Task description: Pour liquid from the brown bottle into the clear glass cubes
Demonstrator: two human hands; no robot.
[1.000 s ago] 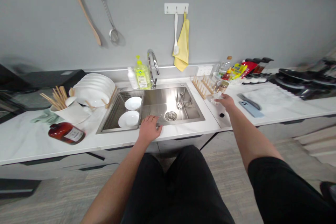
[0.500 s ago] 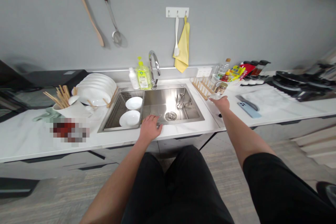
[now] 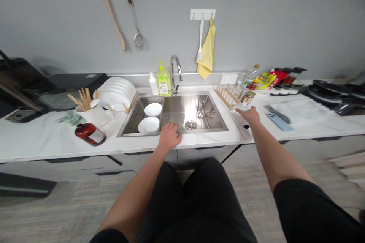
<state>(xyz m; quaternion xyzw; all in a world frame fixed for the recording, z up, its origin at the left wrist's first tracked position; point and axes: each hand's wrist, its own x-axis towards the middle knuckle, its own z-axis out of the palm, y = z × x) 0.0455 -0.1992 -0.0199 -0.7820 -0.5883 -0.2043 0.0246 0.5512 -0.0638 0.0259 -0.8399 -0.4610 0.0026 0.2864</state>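
Note:
My left hand [image 3: 170, 136] is at the front edge of the steel sink [image 3: 205, 130], back of the hand up and fingers bent over the rim. Something clear shows by its fingertips, too faint to name. Over the counter right of the sink, my right hand [image 3: 249, 115] is closed on a clear glass [image 3: 242, 107], partly hidden by the fingers. Close behind that glass are a wooden dish rack [image 3: 225, 100] and a lidded jar [image 3: 248, 96]. Two white bowls, a rear one [image 3: 153, 109] and a front one [image 3: 148, 125], sit in the sink's left basket.
Left of the sink are racked white plates [image 3: 116, 95], a white pot [image 3: 92, 115] with chopsticks and a brown bottle [image 3: 90, 134]. A faucet [image 3: 175, 72] and green soap bottle [image 3: 163, 82] stand behind. A phone [image 3: 279, 121] lies at right.
The camera view has turned slightly left, so everything appears farther right. Both hands keep about the same places relative to the sink and rack.

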